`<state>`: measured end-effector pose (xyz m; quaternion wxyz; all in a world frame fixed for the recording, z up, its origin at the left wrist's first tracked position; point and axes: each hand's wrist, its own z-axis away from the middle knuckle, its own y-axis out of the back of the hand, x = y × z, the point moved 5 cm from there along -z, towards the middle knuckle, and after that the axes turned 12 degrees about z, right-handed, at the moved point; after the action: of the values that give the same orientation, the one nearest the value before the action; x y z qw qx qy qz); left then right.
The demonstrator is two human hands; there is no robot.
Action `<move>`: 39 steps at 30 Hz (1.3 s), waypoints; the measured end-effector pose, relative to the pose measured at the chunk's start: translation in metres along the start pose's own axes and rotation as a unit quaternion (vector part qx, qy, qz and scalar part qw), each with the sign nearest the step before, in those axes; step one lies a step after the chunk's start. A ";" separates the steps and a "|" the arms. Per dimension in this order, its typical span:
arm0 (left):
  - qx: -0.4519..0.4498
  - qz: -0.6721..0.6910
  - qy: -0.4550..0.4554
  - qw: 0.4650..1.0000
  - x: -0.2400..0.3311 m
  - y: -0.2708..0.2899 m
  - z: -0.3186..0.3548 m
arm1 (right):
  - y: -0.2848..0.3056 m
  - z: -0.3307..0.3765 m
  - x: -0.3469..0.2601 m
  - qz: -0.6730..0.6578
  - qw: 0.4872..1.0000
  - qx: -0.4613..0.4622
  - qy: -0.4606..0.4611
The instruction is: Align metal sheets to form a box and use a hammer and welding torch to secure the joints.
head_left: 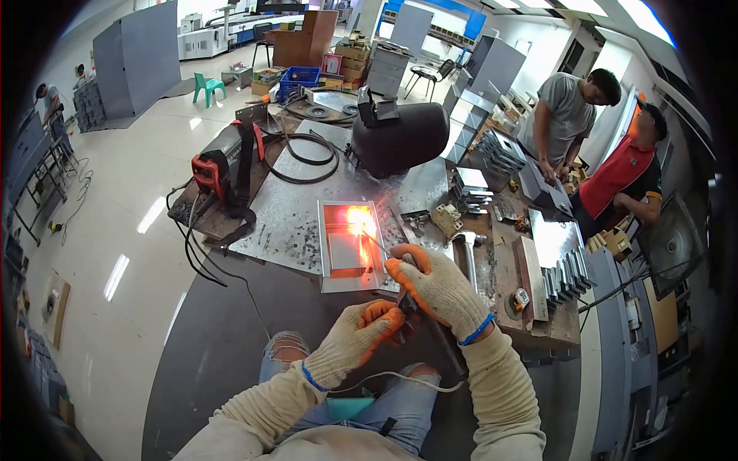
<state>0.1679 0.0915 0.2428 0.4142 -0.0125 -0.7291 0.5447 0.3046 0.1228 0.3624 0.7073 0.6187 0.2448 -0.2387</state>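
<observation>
My right hand (438, 283), in a white knit glove with orange palm and fingertips, is closed round a welding torch (410, 263). The torch's thin tip points up and left into a bright orange-red glow. That glow lies over the upper right part of a rectangular metal frame (326, 253), hiding the surface there. A grey panel (344, 250) shows inside the frame. Lower and to the left, my left hand (355, 335), gloved alike, has its fingers curled together beside a dark piece below the torch. What those fingers hold is hard to make out.
A black welding helmet (401, 138) and coiled cable (311, 160) lie beyond the frame, with a red-and-black welding machine (223, 165) at left. At right are a hammer (467, 257), a tape measure (519, 300) and stacked metal parts (569, 278). Two people (565, 115) stand past them.
</observation>
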 end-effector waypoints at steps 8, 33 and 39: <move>0.012 -0.003 -0.004 1.000 0.002 0.006 -0.003 | -0.010 -0.012 0.012 0.022 1.000 0.019 0.004; 0.022 -0.105 0.026 0.994 0.011 0.002 0.001 | -0.013 -0.015 0.039 0.234 0.965 0.030 0.117; 0.025 -0.101 0.034 0.994 0.012 -0.014 0.004 | -0.004 0.006 0.016 0.284 0.912 0.119 0.271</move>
<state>0.1638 0.0880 0.2607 0.4921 0.0528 -0.6984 0.5171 0.3146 0.1163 0.3502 0.5727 0.7828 0.2112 0.1214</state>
